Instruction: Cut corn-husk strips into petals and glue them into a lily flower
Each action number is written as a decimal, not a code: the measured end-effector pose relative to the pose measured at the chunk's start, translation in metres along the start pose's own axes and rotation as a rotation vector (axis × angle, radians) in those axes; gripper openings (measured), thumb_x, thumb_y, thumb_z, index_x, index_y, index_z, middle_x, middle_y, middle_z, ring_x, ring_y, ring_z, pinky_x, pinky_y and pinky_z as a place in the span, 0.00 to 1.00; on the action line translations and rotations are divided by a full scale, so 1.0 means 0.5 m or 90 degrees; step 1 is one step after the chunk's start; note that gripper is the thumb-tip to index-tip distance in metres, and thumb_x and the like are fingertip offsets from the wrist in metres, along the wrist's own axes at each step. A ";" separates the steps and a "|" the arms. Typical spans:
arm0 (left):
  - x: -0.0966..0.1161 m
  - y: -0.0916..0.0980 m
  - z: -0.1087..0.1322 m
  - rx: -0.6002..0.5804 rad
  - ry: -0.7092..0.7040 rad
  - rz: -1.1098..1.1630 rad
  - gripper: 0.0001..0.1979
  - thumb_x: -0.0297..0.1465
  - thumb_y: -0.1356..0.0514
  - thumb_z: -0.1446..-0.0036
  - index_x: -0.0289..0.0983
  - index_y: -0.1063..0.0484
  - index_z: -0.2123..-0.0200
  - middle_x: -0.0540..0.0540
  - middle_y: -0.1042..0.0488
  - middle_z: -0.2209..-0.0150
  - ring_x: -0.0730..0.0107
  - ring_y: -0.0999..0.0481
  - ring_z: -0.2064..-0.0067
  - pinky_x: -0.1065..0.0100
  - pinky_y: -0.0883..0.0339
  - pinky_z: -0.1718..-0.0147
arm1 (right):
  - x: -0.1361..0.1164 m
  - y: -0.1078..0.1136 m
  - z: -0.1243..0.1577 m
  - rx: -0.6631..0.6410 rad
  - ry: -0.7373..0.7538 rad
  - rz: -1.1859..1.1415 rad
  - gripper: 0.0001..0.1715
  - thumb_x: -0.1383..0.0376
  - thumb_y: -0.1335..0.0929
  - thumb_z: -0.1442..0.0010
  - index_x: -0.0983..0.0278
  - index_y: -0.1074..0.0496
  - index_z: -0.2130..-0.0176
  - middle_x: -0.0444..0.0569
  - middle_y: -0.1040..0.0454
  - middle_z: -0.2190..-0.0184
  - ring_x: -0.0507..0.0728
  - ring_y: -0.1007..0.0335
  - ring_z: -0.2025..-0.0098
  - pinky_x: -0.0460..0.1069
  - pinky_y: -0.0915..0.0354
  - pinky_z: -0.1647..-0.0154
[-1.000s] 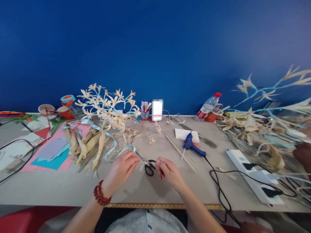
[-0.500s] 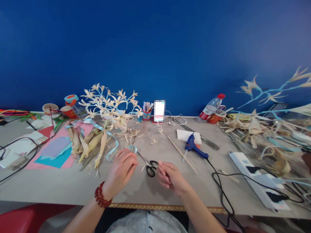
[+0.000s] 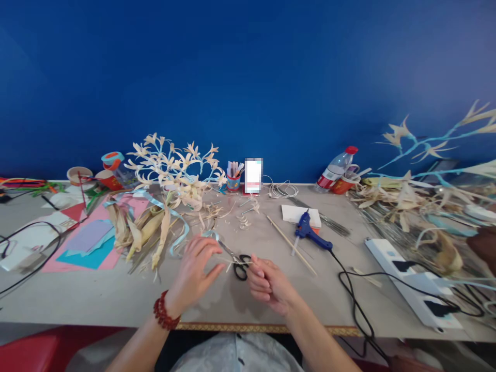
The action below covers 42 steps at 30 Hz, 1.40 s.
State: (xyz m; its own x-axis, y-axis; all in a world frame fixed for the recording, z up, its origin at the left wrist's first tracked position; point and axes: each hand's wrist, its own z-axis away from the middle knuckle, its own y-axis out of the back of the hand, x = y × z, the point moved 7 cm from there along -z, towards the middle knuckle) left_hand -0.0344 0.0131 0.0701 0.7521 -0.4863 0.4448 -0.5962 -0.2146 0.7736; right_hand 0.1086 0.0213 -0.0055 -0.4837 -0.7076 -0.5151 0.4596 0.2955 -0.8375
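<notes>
Pale strip (image 3: pixel 234 263), slender, juts from the pinching right hand (image 3: pixel 271 284).

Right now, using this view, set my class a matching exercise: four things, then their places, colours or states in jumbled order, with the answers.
1. right hand
2. glue gun
3. scissors
4. beaded bracelet

A. around the left wrist
B. pinching a thin pale strand
C. black-handled
D. mainly blue

Pairs: 1-B, 2-D, 3-C, 4-A

No legible lettering, even on the bottle label (image 3: pixel 327 177)
</notes>
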 end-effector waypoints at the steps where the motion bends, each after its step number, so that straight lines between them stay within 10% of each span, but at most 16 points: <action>1: 0.005 -0.006 -0.002 -0.019 -0.009 0.017 0.12 0.33 0.40 0.42 0.41 0.32 0.54 0.42 0.28 0.53 0.58 0.30 0.50 0.47 0.45 0.42 | 0.001 -0.001 0.000 0.001 -0.001 0.006 0.24 0.54 0.32 0.38 0.63 0.42 0.77 0.32 0.49 0.88 0.43 0.67 0.87 0.38 0.57 0.89; 11: 0.042 -0.028 -0.038 -0.034 -0.030 0.113 0.07 0.29 0.45 0.38 0.43 0.26 0.64 0.48 0.23 0.64 0.63 0.28 0.57 0.49 0.49 0.41 | -0.005 0.005 0.005 0.038 0.013 0.066 0.25 0.53 0.33 0.38 0.63 0.41 0.78 0.33 0.48 0.88 0.44 0.65 0.87 0.40 0.57 0.88; 19: -0.015 -0.082 -0.024 -0.008 0.320 0.567 0.07 0.34 0.39 0.43 0.37 0.27 0.70 0.47 0.27 0.68 0.68 0.29 0.64 0.68 0.34 0.62 | -0.034 0.022 0.015 0.144 0.124 0.301 0.21 0.50 0.31 0.41 0.66 0.32 0.71 0.40 0.35 0.80 0.48 0.40 0.79 0.44 0.40 0.75; 25: -0.019 -0.125 -0.006 0.062 0.446 0.783 0.07 0.33 0.36 0.47 0.36 0.28 0.72 0.49 0.29 0.69 0.71 0.30 0.66 0.69 0.34 0.63 | -0.046 -0.005 0.008 0.171 0.264 0.457 0.21 0.50 0.33 0.39 0.64 0.34 0.72 0.42 0.34 0.76 0.50 0.39 0.73 0.45 0.40 0.71; 42: 0.028 -0.127 0.002 0.162 0.332 0.657 0.08 0.36 0.38 0.44 0.38 0.26 0.68 0.48 0.33 0.64 0.71 0.30 0.66 0.71 0.32 0.72 | -0.028 -0.008 0.008 0.315 0.423 0.445 0.20 0.50 0.38 0.35 0.62 0.37 0.71 0.37 0.42 0.82 0.49 0.46 0.80 0.44 0.47 0.80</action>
State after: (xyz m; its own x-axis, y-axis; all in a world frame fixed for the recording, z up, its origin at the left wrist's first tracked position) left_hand 0.0135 0.0190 0.0265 -0.1292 -0.1370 0.9821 -0.9828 -0.1140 -0.1452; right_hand 0.1167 0.0275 0.0058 -0.2362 0.0500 -0.9704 0.9678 0.1017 -0.2303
